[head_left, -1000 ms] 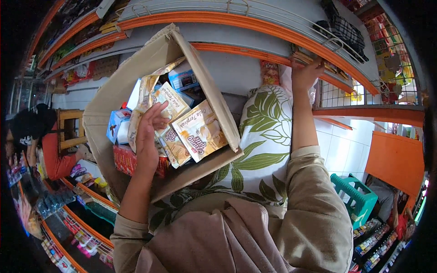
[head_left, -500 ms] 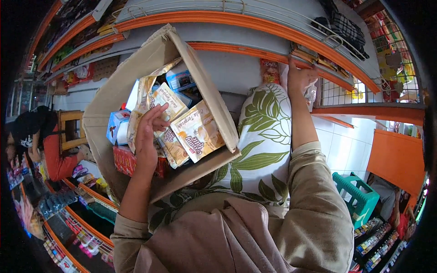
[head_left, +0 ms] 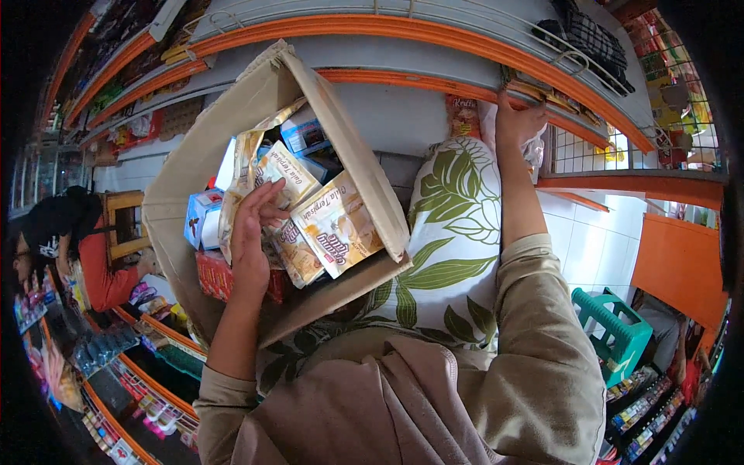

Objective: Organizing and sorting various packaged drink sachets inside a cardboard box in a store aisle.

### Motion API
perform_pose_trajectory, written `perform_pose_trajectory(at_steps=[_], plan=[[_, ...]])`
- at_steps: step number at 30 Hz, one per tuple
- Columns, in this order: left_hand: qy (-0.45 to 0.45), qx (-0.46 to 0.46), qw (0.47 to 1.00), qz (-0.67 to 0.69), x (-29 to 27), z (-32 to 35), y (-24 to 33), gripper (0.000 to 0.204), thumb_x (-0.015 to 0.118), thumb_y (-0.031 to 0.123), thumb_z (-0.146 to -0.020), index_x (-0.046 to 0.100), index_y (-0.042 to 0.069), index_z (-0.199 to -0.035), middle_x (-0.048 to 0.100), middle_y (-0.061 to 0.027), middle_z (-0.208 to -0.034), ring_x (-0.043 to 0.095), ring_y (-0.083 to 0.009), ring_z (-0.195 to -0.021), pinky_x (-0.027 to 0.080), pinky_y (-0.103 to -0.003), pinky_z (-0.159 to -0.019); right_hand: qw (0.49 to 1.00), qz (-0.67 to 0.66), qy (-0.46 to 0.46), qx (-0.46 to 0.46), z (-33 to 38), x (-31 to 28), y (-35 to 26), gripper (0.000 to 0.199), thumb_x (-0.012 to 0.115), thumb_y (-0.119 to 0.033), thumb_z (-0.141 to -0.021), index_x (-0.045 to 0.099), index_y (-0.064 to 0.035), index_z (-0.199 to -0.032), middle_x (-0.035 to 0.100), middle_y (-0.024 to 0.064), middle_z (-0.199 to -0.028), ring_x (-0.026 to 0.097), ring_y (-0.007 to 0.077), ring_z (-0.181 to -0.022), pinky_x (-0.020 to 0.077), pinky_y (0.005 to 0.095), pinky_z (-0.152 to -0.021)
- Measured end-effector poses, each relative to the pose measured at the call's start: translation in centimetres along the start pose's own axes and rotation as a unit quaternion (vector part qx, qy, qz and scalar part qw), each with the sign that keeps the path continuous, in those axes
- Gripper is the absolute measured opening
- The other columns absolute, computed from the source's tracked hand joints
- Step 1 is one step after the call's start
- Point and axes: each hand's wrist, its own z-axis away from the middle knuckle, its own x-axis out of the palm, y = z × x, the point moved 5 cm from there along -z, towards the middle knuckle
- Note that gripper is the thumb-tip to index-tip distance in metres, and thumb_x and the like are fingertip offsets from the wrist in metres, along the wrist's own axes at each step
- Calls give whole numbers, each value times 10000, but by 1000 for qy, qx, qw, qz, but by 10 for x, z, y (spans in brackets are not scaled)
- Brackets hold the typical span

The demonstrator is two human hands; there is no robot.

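Resting in the cardboard box (head_left: 194,167), cream sachets (head_left: 337,229) touch left hand (head_left: 249,240).

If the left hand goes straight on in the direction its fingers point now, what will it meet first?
The left hand lies in the cardboard box, fingers pointing up and right. Going on, it would probably first meet the cream and orange sachets that its fingertips already seem to touch; depth is unclear.

Your sleeves (head_left: 535,341) are loose beige-tan fabric, cuffs ending just short of the wrists. Same tan cloth bunches in soft folds below the cardboard box (head_left: 194,178). Left hand (head_left: 249,240) and right hand (head_left: 518,122) bare; no rings, watch or gloves visible.
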Motion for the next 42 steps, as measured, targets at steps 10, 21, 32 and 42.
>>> perform_pose_trajectory(at_steps=[10, 21, 32, 42], plan=[[-4, 9, 1000, 14, 1, -2, 0, 557, 307, 448, -966, 435, 4, -1277, 529, -164, -1277, 546, -136, -896, 385, -271, -819, 1000, -1, -20, 12, 2, 7, 0, 1195, 658, -663, -639, 135, 108, -1389, 215, 340, -1403, 200, 423, -1340, 221, 471, -1092], [8, 10, 997, 70, -8, 0, 3, 341, 444, 106, -936, 427, 11, -1264, 539, -149, -1244, 544, -127, -868, 434, -289, -852, 986, -65, -153, 14, 29, -22, -5, 911, 736, -471, -706, 346, 75, -1322, 466, 293, -1250, 405, 406, -1202, 346, 431, -993], [143, 103, 973, 146, -42, -4, 25, 314, 439, 4, -914, 414, 18, -1226, 545, -117, -1159, 551, -148, -952, 446, -287, -840, 759, -376, -480, -229, 147, -148, -206, 315, 559, -38, -867, 544, -30, -1182, 555, 19, -925, 525, 96, -864, 428, 230, -782], [332, 126, 934, 31, -67, 5, 24, 411, 514, -40, -788, 428, 55, -1179, 511, -91, -1166, 499, -196, -1062, 388, -324, -902, 717, 103, -601, -339, 259, -30, -326, 568, 547, -551, -790, 682, -16, -655, 650, 148, -629, 669, 288, -744, 503, 400, -760]])
